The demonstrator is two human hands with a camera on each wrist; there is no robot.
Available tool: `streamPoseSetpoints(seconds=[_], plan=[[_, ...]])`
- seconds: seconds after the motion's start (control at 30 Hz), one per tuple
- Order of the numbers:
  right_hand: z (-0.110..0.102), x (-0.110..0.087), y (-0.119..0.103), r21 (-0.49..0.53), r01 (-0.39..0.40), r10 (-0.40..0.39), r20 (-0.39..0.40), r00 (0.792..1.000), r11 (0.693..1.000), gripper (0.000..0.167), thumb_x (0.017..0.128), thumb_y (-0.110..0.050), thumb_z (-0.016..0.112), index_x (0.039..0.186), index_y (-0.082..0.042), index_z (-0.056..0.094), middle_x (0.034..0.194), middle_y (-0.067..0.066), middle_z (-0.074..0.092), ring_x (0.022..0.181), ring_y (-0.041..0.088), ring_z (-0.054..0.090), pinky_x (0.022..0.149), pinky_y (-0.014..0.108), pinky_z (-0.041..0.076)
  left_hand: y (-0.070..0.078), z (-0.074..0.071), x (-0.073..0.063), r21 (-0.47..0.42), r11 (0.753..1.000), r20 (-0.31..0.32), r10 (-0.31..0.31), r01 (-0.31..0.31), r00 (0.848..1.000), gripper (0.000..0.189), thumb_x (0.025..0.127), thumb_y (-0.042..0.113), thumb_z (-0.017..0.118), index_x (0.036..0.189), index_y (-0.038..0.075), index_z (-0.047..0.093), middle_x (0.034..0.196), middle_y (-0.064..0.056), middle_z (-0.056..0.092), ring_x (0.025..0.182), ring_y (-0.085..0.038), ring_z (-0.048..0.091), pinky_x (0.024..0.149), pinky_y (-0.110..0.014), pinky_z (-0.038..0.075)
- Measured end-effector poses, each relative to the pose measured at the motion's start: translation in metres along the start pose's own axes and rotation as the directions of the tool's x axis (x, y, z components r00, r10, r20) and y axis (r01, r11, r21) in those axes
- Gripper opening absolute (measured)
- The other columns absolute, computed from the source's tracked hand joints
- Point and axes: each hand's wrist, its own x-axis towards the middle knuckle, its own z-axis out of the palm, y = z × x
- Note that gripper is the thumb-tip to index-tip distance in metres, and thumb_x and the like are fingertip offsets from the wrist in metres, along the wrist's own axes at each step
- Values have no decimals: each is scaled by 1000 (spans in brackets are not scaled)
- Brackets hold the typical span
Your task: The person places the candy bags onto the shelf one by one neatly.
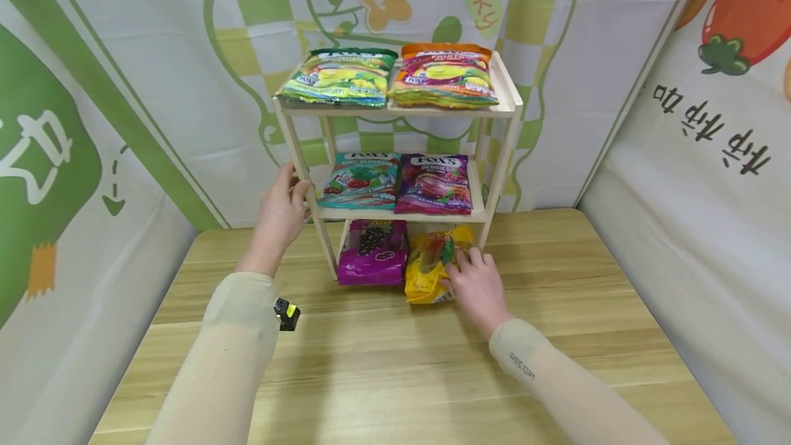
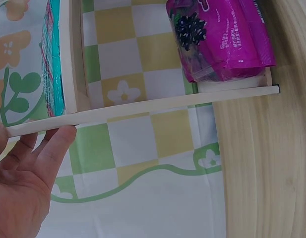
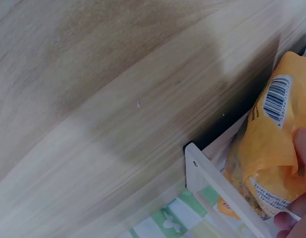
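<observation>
A small three-tier wooden shelf [image 1: 502, 156] stands on the table, holding candy bags. My left hand [image 1: 278, 217] grips its left upright [image 2: 143, 105] near the middle tier, fingers behind the post and thumb in front. On the bottom tier, my right hand [image 1: 478, 288] holds the right side of a yellow candy bag [image 1: 421, 273], which tilts and sticks out past the front. In the right wrist view, thumb and fingers press into the bag's crinkled wrapper, its barcode showing. Beside it leans a purple candy bag [image 1: 372, 259] with a dark berry picture.
A green candy bag [image 1: 342, 77] and an orange one [image 1: 443, 77] lie on the top tier. The middle tier bears a teal bag [image 1: 361, 180] and a dark purple berries bag [image 1: 434, 184]. Printed cloth walls [image 1: 655, 156] surround the wooden table [image 1: 383, 376].
</observation>
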Motion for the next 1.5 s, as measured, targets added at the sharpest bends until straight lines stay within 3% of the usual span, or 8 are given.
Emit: streamPoseSetpoints(seconds=[0.2,0.37,0.53,0.8,0.93,1.1,1.3,1.5], plan=[[-2,1,-6,39,65,-66,29,997,997,21,88,-16,82,106,-6,76,106,17,75,94,32,58,74,40,49,1,1,0,8,1000,-5,2,-2,1000,39,113,20,35,150,7,35,145,-27,51,134,-43,52,98,-50,57],[-7,2,-14,63,105,-107,16,994,992,23,83,8,79,102,-4,74,97,18,75,92,34,64,74,41,60,0,1,0,12,1000,-4,10,-10,1000,39,113,20,35,150,7,34,144,-28,51,134,-44,52,97,-50,57],[-8,-1,-19,47,100,-103,63,993,994,30,81,5,81,107,-7,72,101,17,75,92,35,69,75,44,64,1,1,0,8,1000,-5,7,-7,1000,39,113,20,35,150,7,35,145,-28,51,134,-44,52,97,-50,57],[-11,-7,-25,85,78,-90,151,984,993,28,84,8,75,107,-8,70,111,19,73,87,33,72,62,42,64,1,1,0,14,1000,-10,9,-9,1000,38,113,20,35,149,7,36,143,-27,53,133,-43,53,97,-48,58],[-10,-9,-27,85,99,-114,195,974,992,23,89,4,71,109,-6,70,122,22,70,102,37,71,82,47,64,1,0,0,9,1000,-7,9,-9,1000,38,113,20,35,148,6,36,144,-27,52,134,-43,52,97,-49,58],[-11,-11,-27,32,139,-143,231,963,990,30,93,0,70,122,-5,71,133,21,66,120,38,65,108,57,49,0,0,0,10,1000,-7,15,-15,1000,38,113,20,35,148,6,36,143,-27,52,134,-44,52,97,-49,58],[-8,-12,-24,-31,168,-156,240,958,985,41,89,3,74,129,-7,70,138,16,63,124,35,63,112,55,46,0,0,0,20,1000,-9,21,-21,1000,38,113,20,35,148,5,36,142,-28,53,133,-44,53,97,-49,58],[0,-8,-22,-19,157,-152,166,974,987,40,85,8,76,123,-4,71,129,15,69,118,35,67,109,50,50,-1,1,0,18,1000,-14,24,-23,1000,36,113,20,35,146,6,37,141,-27,54,132,-44,54,96,-48,58]])
